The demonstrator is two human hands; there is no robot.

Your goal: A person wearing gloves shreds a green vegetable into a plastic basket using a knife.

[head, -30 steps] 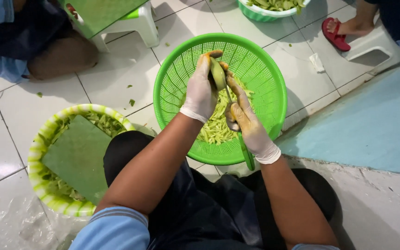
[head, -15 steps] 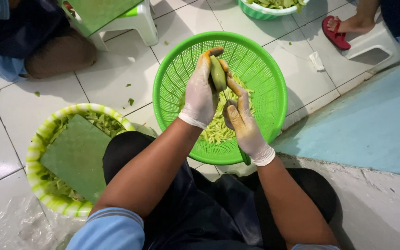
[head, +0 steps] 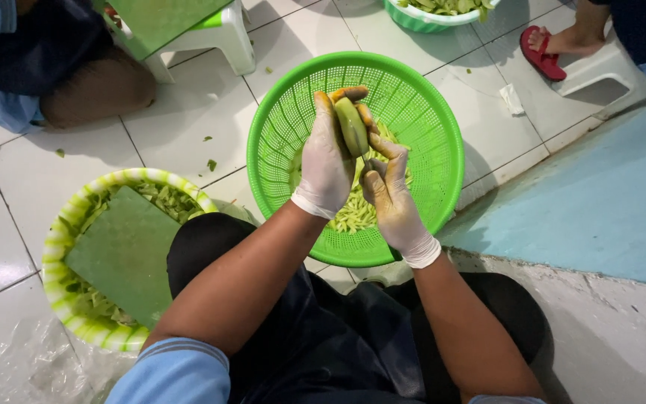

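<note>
Fingers (head: 321, 112) of left hand (head: 326, 166) clasp green fruit (head: 352, 126); right hand (head: 392, 196) clenched, tool mostly hidden.

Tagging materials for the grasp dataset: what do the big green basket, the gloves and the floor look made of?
Green basket: looks like moulded plastic, glossy, with a slotted lattice wall. Gloves on left hand and right hand: thin, tight, whitish, probably latex or similar, stained yellowish. Floor: glazed white ceramic tile by its grout lines and sheen.
</note>
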